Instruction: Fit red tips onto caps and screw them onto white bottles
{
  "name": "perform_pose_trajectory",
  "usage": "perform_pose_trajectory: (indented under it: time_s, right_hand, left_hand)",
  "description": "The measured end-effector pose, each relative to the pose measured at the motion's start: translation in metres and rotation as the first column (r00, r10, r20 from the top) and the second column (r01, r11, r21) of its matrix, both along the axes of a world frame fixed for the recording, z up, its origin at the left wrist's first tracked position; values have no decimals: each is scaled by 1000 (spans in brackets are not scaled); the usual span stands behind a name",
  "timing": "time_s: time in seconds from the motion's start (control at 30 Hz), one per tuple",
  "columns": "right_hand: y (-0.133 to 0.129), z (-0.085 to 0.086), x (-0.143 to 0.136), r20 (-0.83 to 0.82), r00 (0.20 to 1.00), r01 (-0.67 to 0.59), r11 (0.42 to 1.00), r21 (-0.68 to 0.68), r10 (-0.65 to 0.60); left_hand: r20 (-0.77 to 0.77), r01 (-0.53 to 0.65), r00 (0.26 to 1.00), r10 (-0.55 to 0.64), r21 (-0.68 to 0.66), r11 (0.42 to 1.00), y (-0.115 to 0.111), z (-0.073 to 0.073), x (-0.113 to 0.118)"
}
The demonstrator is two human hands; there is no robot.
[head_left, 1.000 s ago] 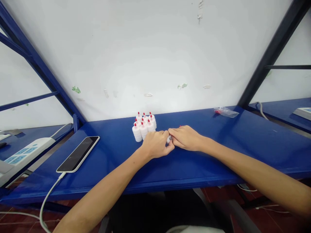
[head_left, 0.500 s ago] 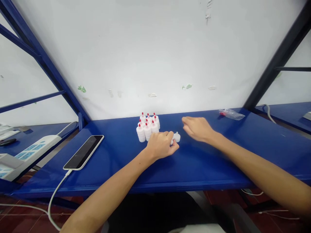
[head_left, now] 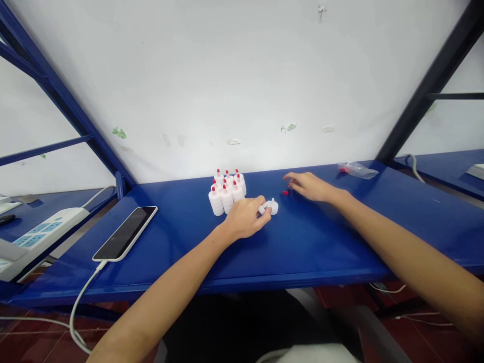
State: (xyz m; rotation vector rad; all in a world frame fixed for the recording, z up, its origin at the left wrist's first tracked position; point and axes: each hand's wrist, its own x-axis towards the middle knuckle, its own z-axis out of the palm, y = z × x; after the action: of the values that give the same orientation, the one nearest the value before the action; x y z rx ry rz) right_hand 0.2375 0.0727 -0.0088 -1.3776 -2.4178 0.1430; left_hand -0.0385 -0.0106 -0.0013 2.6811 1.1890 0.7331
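Several white bottles with red tips stand grouped at the middle of the blue table. Just right of them, my left hand pinches a small white nozzle cap between thumb and fingers. Touching or very near those fingertips is another white nozzle cap. My right hand hovers low over the table with its fingers apart and nothing visible in them. Small red caps lie below its fingertips.
A clear plastic bag with red pieces lies at the back right. The phone with its white cable rests on the left. A power strip is beyond the left frame.
My right hand has opened from a closed shape, and small red caps now show on the table beside it. The view has shifted slightly. My left hand still holds the white piece.
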Motion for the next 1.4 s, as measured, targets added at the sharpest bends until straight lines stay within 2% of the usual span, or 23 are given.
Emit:
perform_pose_trajectory:
  time_s: [0.1, 0.37, 0.5, 0.57, 0.63, 0.7, 0.8, 0.9, 0.97, 1.13, 1.3, 1.4]
  right_hand:
    - [0, 0, 4, -2, 1000, -11, 999, -34, 11]
    - [-7, 5, 0, 50, 998, -26, 1000, -14, 26]
    - [-15, 10, -7, 34, 999, 4, 998, 57, -6]
    - [-22, 14, -12, -33, 999, 24, 992, 122, -20]
    - [-33, 18, -22, -125, 992, 4, 985, 175, 18]
    - [-47, 21, -35, -181, 978, -66, 978, 197, 103]
    - [-67, 23, -57, -160, 955, -216, 956, 198, 249]
    - [-78, 21, -72, -177, 935, -268, 940, 212, 306]
    - [-77, 20, -73, -247, 926, -233, 946, 225, 287]
    - [-67, 21, -61, -393, 910, -35, 967, 254, 136]
    - [-63, 21, -60, -324, 942, -2, 968, 249, 86]
    - [-63, 19, -62, -245, 967, -15, 977, 213, 68]
  left_hand:
    - [-42, 12, 999, -13, -19, 1000, 0, -2, 1]
    - [-159, 8, 987, -6, 8, 1000, 1, -7, 1]
    - [-134, 27, 991, -28, -16, 1000, 1, -5, 1]
    - [-105, 29, 994, -32, -33, 999, 1, -6, 1]
    - [-77, 25, 997, -29, -50, 998, 1, -6, 1]
    - [-58, 29, 998, -32, -60, 998, 0, -7, 1]
    - [-21, 36, 999, -38, -61, 997, 0, -8, 1]
    - [43, 46, 998, -43, -71, 996, 0, -9, 1]
    - [99, 53, 994, -44, -84, 995, 0, -8, 1]
    - [178, 7, 984, 6, -73, 997, 1, -6, 0]
    - [71, 52, 996, -54, 32, 998, 3, -5, 0]
    - [14, 109, 994, -109, -8, 994, 2, -4, -1]
